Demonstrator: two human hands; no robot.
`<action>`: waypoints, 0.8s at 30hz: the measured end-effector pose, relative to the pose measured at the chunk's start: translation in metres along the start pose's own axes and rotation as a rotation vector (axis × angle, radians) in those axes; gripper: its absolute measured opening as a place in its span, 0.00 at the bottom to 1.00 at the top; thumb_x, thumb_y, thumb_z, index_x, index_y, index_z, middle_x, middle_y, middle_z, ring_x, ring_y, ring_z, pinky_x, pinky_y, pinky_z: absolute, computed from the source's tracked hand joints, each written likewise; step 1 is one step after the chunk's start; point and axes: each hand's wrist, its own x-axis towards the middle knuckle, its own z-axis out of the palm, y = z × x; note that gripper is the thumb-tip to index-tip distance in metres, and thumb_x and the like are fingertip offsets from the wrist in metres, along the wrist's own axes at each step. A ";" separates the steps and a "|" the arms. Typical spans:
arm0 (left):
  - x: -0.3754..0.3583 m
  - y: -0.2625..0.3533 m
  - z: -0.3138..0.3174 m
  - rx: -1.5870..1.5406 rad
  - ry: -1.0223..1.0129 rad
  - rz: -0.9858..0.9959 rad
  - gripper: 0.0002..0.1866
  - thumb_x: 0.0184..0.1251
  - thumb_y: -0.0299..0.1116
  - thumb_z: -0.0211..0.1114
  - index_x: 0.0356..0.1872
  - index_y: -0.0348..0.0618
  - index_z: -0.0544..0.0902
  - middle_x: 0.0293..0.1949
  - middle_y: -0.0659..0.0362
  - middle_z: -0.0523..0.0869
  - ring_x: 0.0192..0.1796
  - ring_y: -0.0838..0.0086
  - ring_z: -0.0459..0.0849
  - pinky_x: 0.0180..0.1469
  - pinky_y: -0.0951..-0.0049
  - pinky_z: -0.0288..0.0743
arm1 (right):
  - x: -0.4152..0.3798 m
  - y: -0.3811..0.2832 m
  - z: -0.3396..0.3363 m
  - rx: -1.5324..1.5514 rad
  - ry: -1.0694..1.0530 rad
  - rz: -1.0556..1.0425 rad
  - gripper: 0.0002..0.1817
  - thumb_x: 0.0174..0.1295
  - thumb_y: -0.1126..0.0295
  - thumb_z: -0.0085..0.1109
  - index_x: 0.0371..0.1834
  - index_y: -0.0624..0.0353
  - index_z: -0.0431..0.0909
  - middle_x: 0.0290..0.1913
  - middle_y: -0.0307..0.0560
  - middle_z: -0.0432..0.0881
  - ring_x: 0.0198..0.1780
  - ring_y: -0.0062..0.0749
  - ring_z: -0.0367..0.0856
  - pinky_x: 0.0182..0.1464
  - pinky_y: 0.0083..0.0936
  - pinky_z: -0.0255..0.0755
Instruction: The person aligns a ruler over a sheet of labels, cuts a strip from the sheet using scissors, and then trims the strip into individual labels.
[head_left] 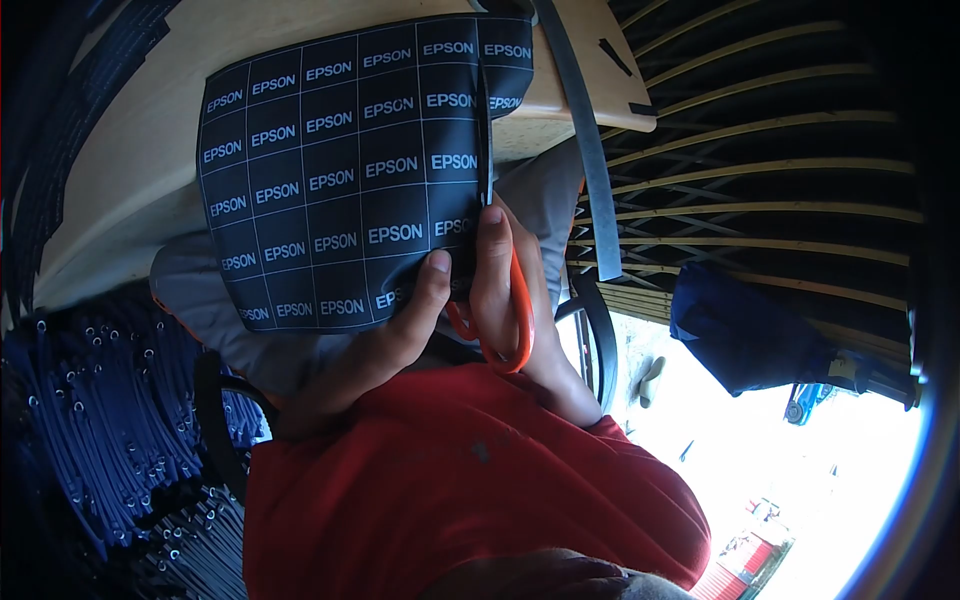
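I watched the black sheet (335, 180) at eleven o'clock, partly hiding the desk (135, 175), white lines boxing each white EPSON. The left hand (412, 318) had its fingers clamped on the sheet's five-o'clock corner; the right's (494, 270) gripped orange-handled scissors (527, 315).

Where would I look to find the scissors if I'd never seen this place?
Find the big dark sheet covered in white EPSON words, just above the red shirt in the picture. By the sheet's lower right side, the right hand holds the scissors. Their bright orange handle stands out from the dark sheet and the red shirt.
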 end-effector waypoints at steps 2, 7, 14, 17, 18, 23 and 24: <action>-0.002 0.001 0.003 -0.002 0.001 0.005 0.16 0.72 0.28 0.57 0.58 0.36 0.77 0.51 0.54 0.83 0.50 0.71 0.84 0.52 0.72 0.78 | 0.001 0.001 0.000 0.013 0.000 -0.017 0.22 0.79 0.58 0.34 0.33 0.66 0.67 0.16 0.58 0.68 0.19 0.57 0.69 0.25 0.39 0.62; -0.002 0.001 0.000 -0.007 0.004 0.013 0.16 0.72 0.28 0.57 0.58 0.36 0.77 0.51 0.54 0.83 0.50 0.71 0.84 0.52 0.72 0.78 | 0.001 -0.001 0.002 0.021 0.003 -0.023 0.19 0.78 0.62 0.36 0.33 0.67 0.67 0.16 0.58 0.69 0.18 0.54 0.70 0.24 0.36 0.62; -0.002 0.000 -0.001 0.018 -0.012 0.007 0.18 0.72 0.28 0.57 0.60 0.36 0.76 0.54 0.53 0.83 0.53 0.70 0.83 0.55 0.72 0.77 | 0.000 -0.007 0.005 -0.039 0.050 -0.053 0.18 0.78 0.66 0.37 0.32 0.67 0.67 0.17 0.57 0.69 0.18 0.53 0.71 0.23 0.36 0.62; -0.004 0.001 -0.002 0.039 -0.037 -0.009 0.17 0.72 0.28 0.57 0.60 0.36 0.77 0.54 0.53 0.83 0.53 0.70 0.83 0.56 0.71 0.77 | 0.000 -0.011 0.006 -0.082 0.091 -0.084 0.18 0.78 0.66 0.36 0.32 0.67 0.68 0.17 0.57 0.70 0.18 0.52 0.71 0.23 0.36 0.62; -0.004 0.000 -0.001 0.039 -0.022 -0.024 0.17 0.72 0.28 0.57 0.60 0.36 0.77 0.54 0.53 0.83 0.53 0.70 0.83 0.56 0.71 0.77 | 0.000 -0.011 0.006 -0.089 0.091 -0.080 0.18 0.78 0.66 0.36 0.32 0.67 0.68 0.17 0.57 0.70 0.18 0.52 0.70 0.23 0.36 0.62; -0.005 -0.003 -0.001 0.019 -0.004 -0.049 0.17 0.71 0.27 0.57 0.60 0.37 0.77 0.54 0.53 0.83 0.53 0.70 0.83 0.56 0.71 0.76 | 0.000 -0.003 0.006 -0.060 0.082 -0.073 0.20 0.78 0.64 0.35 0.32 0.67 0.68 0.17 0.58 0.71 0.18 0.53 0.70 0.24 0.37 0.63; -0.005 -0.003 0.000 0.000 -0.001 -0.044 0.18 0.71 0.27 0.57 0.60 0.37 0.76 0.54 0.53 0.83 0.54 0.70 0.83 0.56 0.71 0.76 | 0.000 -0.002 0.006 -0.101 0.093 -0.097 0.21 0.78 0.62 0.35 0.32 0.67 0.68 0.18 0.59 0.71 0.19 0.54 0.70 0.25 0.38 0.63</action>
